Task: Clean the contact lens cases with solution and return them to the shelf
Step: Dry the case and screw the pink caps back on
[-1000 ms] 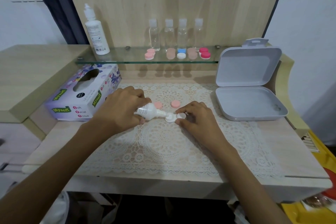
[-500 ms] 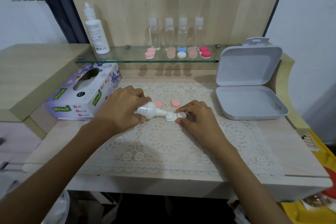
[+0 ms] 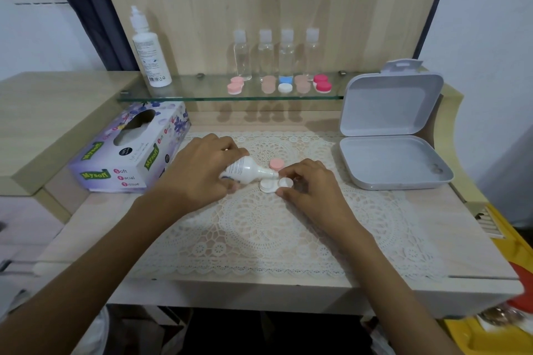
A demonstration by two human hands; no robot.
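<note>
A white contact lens case lies open on the lace mat at the middle of the table. My right hand pinches its right side between thumb and fingers. My left hand grips a small white solution bottle, tilted on its side with the nozzle over the case. One pink cap lies just behind the nozzle. Several more lens cases, pink, tan, blue-and-white and red, sit in a row on the glass shelf.
A tall white bottle stands at the shelf's left end, and several clear small bottles stand behind the cases. A tissue box lies at the left. An open grey plastic box sits at the right.
The bottle's nozzle has shifted slightly right over the case. One of the two pink caps behind it is now hidden. My right hand has hardly moved.
</note>
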